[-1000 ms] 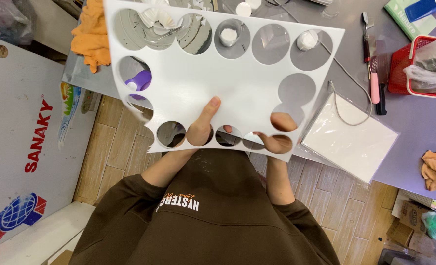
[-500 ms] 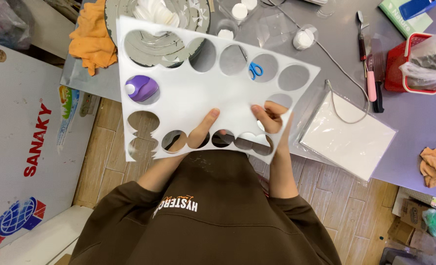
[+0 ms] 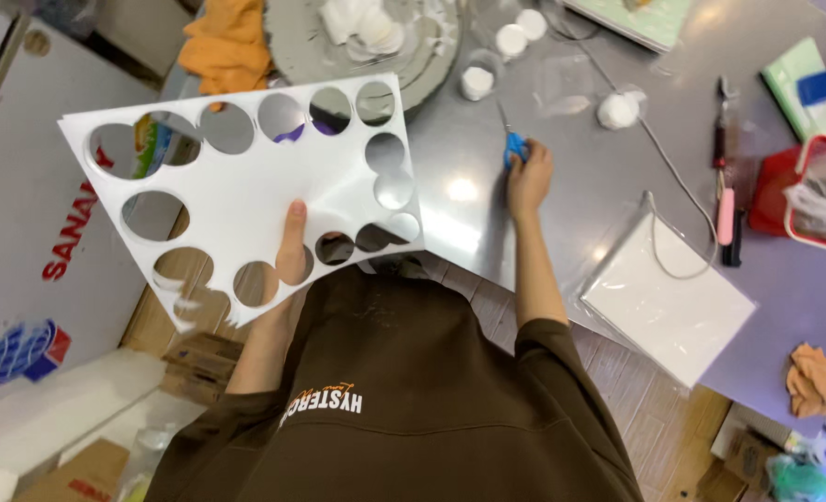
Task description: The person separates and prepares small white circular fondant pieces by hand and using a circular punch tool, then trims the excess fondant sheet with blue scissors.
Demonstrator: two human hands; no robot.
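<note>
The left hand pinches a white sheet with round cut-out holes, thumb pressed flat on top and the fingers hidden beneath, holding it up off to the left, past the near-left edge of the grey metal surface. The right hand is stretched out onto that surface, fingers curled around the blue handles of a pair of scissors lying there. Farther off sit small white round pieces and a grey bowl. To the right lies a flat white packet with a thin cord across it, and a red container beyond
</note>
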